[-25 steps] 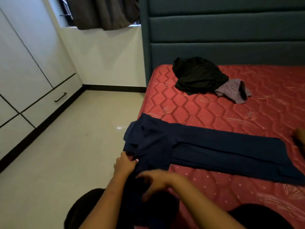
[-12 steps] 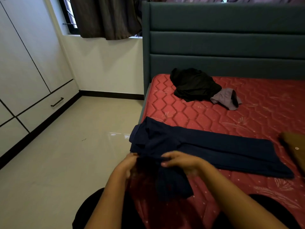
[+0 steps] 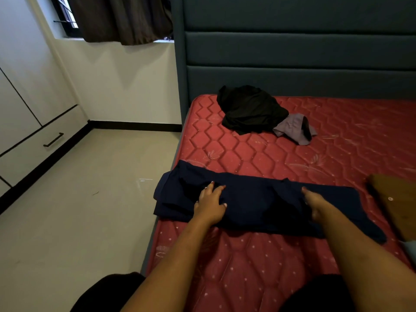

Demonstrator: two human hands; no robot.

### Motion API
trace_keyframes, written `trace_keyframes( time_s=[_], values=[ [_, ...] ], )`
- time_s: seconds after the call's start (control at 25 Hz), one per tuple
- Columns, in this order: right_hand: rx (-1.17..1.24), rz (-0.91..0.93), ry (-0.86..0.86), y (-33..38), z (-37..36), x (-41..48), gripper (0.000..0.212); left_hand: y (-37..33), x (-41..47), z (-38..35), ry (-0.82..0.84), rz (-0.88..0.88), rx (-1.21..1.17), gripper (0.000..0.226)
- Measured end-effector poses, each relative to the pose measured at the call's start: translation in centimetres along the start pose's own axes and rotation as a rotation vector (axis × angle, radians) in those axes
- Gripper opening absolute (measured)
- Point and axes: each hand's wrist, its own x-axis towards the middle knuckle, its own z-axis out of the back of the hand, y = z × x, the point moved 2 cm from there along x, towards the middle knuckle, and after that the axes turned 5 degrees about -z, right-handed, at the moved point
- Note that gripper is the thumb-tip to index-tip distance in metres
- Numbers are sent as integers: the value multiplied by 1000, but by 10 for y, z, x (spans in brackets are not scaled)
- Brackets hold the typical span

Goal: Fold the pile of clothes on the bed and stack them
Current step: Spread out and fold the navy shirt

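Nearest the camera, the person's dark-clad knees [image 3: 108, 293] sit at the near-left corner of the red quilted mattress [image 3: 236, 273], and both bare forearms reach forward over it.

The navy garment [image 3: 258, 199] lies as a long, folded band across the mattress, parallel to its near edge. Its bunched left end spills just past the left edge, and its right end tapers toward the right side.

The left hand [image 3: 210, 202] rests flat on the left part of the band, with its fingers spread apart and straight, pressing the cloth down. The right hand [image 3: 315, 203] lies on the middle of the band, well apart from the left one. Its fingers stretch forward along the fabric and are not curled round anything that shows. Whether its thumb is tucked under a layer I cannot tell.

Just beyond the navy garment's right end, at the right edge of the mattress, lies a brown garment [image 3: 396, 203] with a pale button.

Farther off, near the head edge of the mattress, a crumpled black garment [image 3: 249, 109] lies in a heap. A small grey-mauve garment [image 3: 292, 129] touches its right side.

Behind them rises the dark teal padded headboard [image 3: 292, 52].

To the left of the bed are the pale tiled floor [image 3: 78, 210], a white wardrobe [image 3: 22, 109] with a black drawer handle, and a dark curtain [image 3: 121, 19] over the window.
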Motion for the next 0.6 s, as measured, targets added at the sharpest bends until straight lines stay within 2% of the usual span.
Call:
trace_keyframes(
  time_s=[0.08,0.16,0.24,0.32,0.36,0.4,0.48,0.56,0.6],
  values=[
    [-359,18,-206,-16,17,38,98,6,8,-22,66,48,164,56],
    [-565,196,-290,-19,10,42,92,9,15,-34,61,80,244,55],
    [-751,373,-185,-16,-9,42,88,1,23,-48,64,74,325,57],
    [-1113,421,-69,-29,-34,39,94,-10,28,-61,65,50,378,60],
    [-1244,435,-71,-36,-40,40,88,-16,31,-67,72,34,400,60],
    [-1290,441,-111,-39,-41,44,76,-22,34,-73,85,16,420,61],
    [-1226,473,-164,-31,-32,50,55,-33,40,-81,94,-4,446,61],
    [-1092,546,-227,-16,-16,54,53,-42,46,-84,93,-2,451,60],
    [-944,556,-269,-6,-2,57,54,-45,49,-85,95,0,451,60]
  ],
)
